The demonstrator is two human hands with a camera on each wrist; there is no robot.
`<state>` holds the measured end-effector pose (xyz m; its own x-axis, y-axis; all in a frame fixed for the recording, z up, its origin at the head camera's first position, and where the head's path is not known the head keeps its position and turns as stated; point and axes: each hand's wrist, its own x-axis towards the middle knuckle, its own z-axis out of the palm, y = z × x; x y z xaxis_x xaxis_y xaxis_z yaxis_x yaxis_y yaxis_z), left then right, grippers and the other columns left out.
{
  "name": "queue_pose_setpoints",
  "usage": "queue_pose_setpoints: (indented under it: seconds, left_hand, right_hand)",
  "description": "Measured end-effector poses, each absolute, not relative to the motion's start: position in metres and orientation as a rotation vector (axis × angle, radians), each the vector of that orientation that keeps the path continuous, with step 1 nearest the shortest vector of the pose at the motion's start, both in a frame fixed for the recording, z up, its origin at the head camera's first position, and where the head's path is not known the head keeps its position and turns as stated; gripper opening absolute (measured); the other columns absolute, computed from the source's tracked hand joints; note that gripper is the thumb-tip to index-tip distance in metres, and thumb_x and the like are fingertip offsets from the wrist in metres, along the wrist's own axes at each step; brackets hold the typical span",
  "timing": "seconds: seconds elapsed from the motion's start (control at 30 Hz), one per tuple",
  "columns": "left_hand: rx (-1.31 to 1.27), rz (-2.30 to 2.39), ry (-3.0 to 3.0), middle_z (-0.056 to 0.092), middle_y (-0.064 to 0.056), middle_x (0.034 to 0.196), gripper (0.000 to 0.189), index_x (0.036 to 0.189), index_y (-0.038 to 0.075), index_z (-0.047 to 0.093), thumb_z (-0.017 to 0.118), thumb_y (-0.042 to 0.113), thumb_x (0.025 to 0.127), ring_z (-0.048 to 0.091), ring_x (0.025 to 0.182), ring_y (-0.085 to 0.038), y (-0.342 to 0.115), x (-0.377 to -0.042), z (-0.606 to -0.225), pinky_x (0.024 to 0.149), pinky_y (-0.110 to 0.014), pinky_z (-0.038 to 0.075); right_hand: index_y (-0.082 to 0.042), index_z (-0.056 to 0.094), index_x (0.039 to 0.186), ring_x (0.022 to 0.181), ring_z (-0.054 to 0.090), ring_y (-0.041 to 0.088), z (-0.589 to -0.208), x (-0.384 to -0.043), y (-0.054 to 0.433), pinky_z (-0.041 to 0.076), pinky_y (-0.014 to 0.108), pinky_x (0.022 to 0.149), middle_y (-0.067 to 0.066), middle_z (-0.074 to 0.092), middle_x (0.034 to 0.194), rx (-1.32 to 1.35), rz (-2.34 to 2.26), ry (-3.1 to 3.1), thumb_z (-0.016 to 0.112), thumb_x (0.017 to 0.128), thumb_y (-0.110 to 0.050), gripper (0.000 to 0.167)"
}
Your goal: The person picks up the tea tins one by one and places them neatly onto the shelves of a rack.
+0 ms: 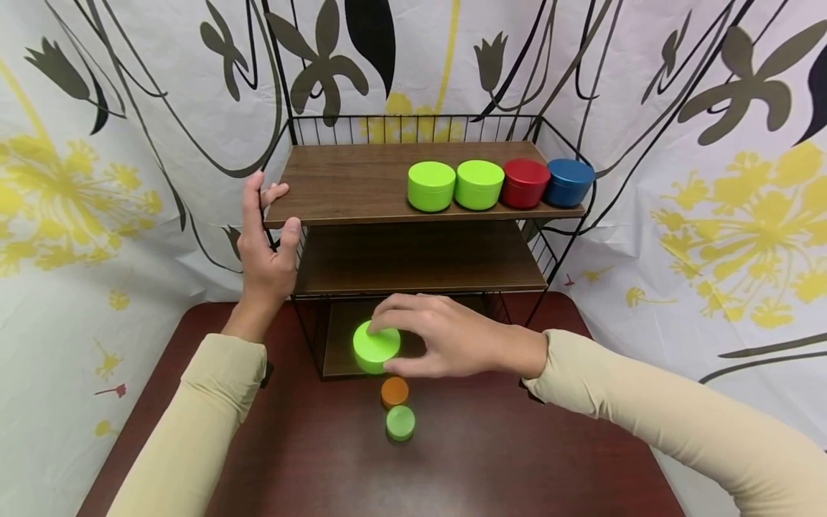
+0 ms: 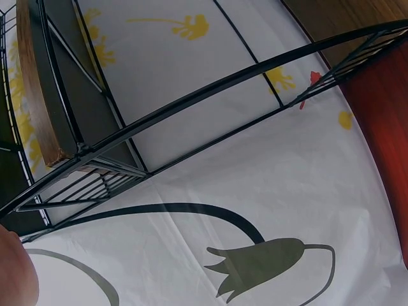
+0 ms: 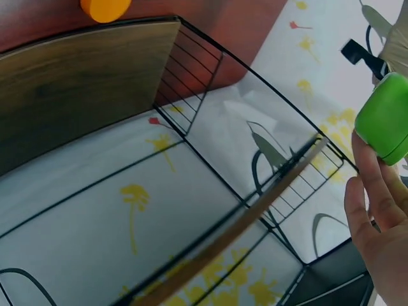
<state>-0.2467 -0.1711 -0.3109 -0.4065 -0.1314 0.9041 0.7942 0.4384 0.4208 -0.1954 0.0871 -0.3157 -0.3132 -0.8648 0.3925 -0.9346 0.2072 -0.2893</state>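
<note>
In the head view my right hand (image 1: 439, 336) pinches a lime-green round tin (image 1: 375, 348) between thumb and fingers, one fingertip on its lid. The tin overlaps the front of the bottom shelf (image 1: 342, 309) in this view. The right wrist view shows the same green tin (image 3: 386, 121) at the fingertips of that hand (image 3: 386, 217). At the rack's left side, my left hand (image 1: 268, 251) grips the black wire frame near the top shelf's corner, its index finger pointing up. Only a bit of that hand (image 2: 14, 271) enters the left wrist view.
A three-tier rack with a brown top shelf (image 1: 349, 179) stands on the dark red table (image 1: 284, 445). Along the top shelf's right are two lime tins (image 1: 431, 187), a red tin (image 1: 525, 184) and a blue tin (image 1: 569, 183). Small orange (image 1: 395, 392) and green (image 1: 400, 424) round containers stand in front.
</note>
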Motion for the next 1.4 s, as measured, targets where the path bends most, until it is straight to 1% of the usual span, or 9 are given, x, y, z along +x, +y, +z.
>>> queue_pose_setpoints:
  seconds: [0.13,0.23,0.43,0.67,0.93,1.13,1.23,1.4]
  left_hand:
    - [-0.579,-1.151,-1.689,0.059,-0.031,0.123,0.069,0.142,-0.014,0.035,0.05,0.035,0.097,0.05,0.125,-0.041,-0.171,-0.246,-0.311,0.11,-0.041,0.032]
    - [-0.579,-1.15,-1.693,0.059,-0.031,0.123,0.068,0.142,-0.014,0.035,0.051,0.034,0.096,0.05,0.125,-0.042,-0.171,-0.246,-0.312,0.11,-0.041,0.032]
    - [-0.573,-1.142,-1.689,0.059,-0.032,0.122,0.069,0.142,-0.015,0.035,0.05,0.036,0.096,0.05,0.124,-0.043,-0.171,-0.246,-0.31,0.11,-0.041,0.032]
    - [-0.574,-1.135,-1.688,0.059,-0.032,0.122,0.07,0.141,-0.016,0.035,0.05,0.036,0.097,0.05,0.124,-0.043,-0.17,-0.247,-0.31,0.111,-0.041,0.032]
    - [-0.581,-1.133,-1.691,0.058,-0.033,0.123,0.072,0.141,-0.016,0.034,0.049,0.039,0.098,0.049,0.125,-0.043,-0.171,-0.247,-0.311,0.111,-0.042,0.032]
    - [-0.577,-1.133,-1.698,0.058,-0.032,0.123,0.07,0.141,-0.016,0.034,0.05,0.037,0.098,0.049,0.125,-0.042,-0.171,-0.246,-0.31,0.111,-0.042,0.032]
    - [-0.575,-1.133,-1.694,0.058,-0.032,0.122,0.07,0.141,-0.016,0.035,0.05,0.037,0.097,0.049,0.125,-0.042,-0.171,-0.246,-0.311,0.111,-0.042,0.032]
    - [-0.572,-1.139,-1.691,0.058,-0.032,0.123,0.07,0.141,-0.015,0.035,0.05,0.037,0.097,0.05,0.125,-0.042,-0.171,-0.247,-0.311,0.111,-0.042,0.032]
  right_hand:
    - [-0.011,0.067,0.117,0.106,0.059,0.006,-0.308,-0.196,0.084,0.048,0.024,0.091,-0.002,0.06,0.121,1.756,0.75,-2.333,0.074,0.087,-0.031,0.037]
    - [-0.012,0.066,0.119,0.107,0.058,0.005,-0.301,-0.196,0.083,0.047,0.024,0.092,-0.003,0.06,0.121,1.76,0.759,-2.346,0.074,0.087,-0.031,0.038]
    - [-0.01,0.067,0.117,0.107,0.058,0.006,-0.282,-0.202,0.08,0.047,0.024,0.092,-0.001,0.061,0.12,1.742,0.771,-2.309,0.076,0.086,-0.029,0.037]
    - [-0.008,0.068,0.117,0.108,0.058,0.008,-0.256,-0.212,0.082,0.047,0.027,0.094,0.0,0.063,0.118,1.696,0.832,-2.288,0.077,0.086,-0.025,0.037]
    - [-0.008,0.068,0.119,0.111,0.058,0.011,-0.228,-0.221,0.08,0.046,0.031,0.096,0.002,0.064,0.119,1.641,0.783,-2.289,0.075,0.087,-0.026,0.037]
    - [-0.005,0.068,0.118,0.111,0.059,0.013,-0.214,-0.227,0.079,0.045,0.032,0.096,0.005,0.065,0.118,1.621,0.775,-2.207,0.077,0.086,-0.023,0.038]
    - [-0.004,0.068,0.117,0.11,0.059,0.013,-0.208,-0.23,0.079,0.046,0.031,0.093,0.005,0.065,0.118,1.595,0.762,-2.193,0.077,0.085,-0.023,0.038]
    - [-0.005,0.069,0.117,0.098,0.059,0.012,-0.2,-0.236,0.078,0.046,0.033,0.082,0.005,0.065,0.117,1.548,0.72,-2.195,0.077,0.086,-0.027,0.038]
